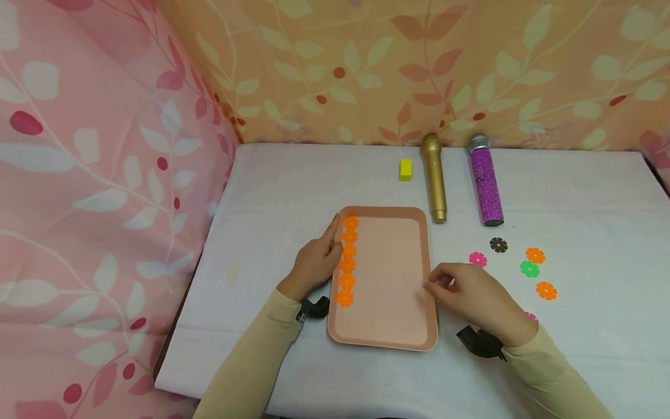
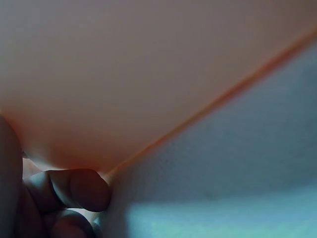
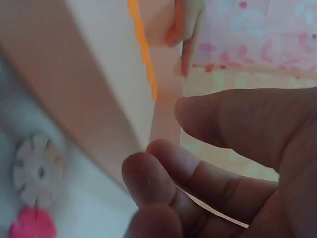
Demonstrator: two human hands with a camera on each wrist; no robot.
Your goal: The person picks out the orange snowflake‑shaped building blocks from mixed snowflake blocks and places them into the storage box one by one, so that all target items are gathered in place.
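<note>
A peach tray [image 1: 389,279] lies on the white table, with a column of several orange slotted discs [image 1: 347,265] along its left side. My left hand [image 1: 314,262] grips the tray's left rim, its index finger stretched along the edge. Curled fingers [image 2: 81,191] show beside the tray's edge in the left wrist view. At the right rim hovers my right hand [image 1: 471,294], fingers bent. Its thumb [image 3: 223,119] stands apart from the fingertips in the right wrist view, with no piece seen between them. Through the hand's gap a small reddish piece [image 1: 451,286] shows, mostly hidden.
Right of the tray lie loose slotted discs: dark brown [image 1: 498,245], pink [image 1: 478,259], green [image 1: 530,269] and orange [image 1: 546,291]. Another pink disc [image 1: 531,316] is partly behind the right wrist. Farther back are a yellow block [image 1: 405,169], a gold microphone [image 1: 435,177] and a purple glitter microphone [image 1: 487,183].
</note>
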